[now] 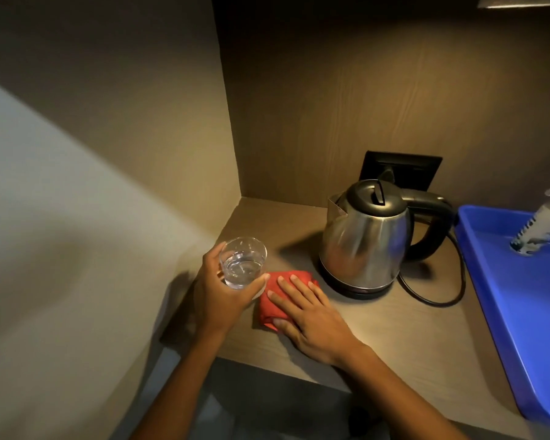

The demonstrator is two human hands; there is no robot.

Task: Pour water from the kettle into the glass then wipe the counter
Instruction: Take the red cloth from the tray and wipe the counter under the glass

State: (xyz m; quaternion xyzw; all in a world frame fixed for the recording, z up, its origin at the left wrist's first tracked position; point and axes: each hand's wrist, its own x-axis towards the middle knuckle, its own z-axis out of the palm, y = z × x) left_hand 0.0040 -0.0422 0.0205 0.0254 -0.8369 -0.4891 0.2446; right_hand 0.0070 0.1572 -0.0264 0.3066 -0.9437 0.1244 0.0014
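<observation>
It looked like a hotel-room or small home tea nook: a wood-grain counter (378,338) set into a recess with matching wooden walls. A steel electric kettle (364,239) stood at the far side, plugged into a black wall socket (421,168), with a blue tray (489,265) at the right.

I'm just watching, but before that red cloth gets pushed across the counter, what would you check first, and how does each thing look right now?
1. Glass lifted out of the cloth's way: ok, the left hand holds it.
2. Water in the glass: ok, some shows inside.
3. Right hand flat on the red cloth: ok.
4. Kettle upright on its base: ok.
5. Kettle cord away from the cloth: ok, it loops on the kettle's far side.
6. Spill on the counter: cannot tell, no wet patch shows.
</observation>
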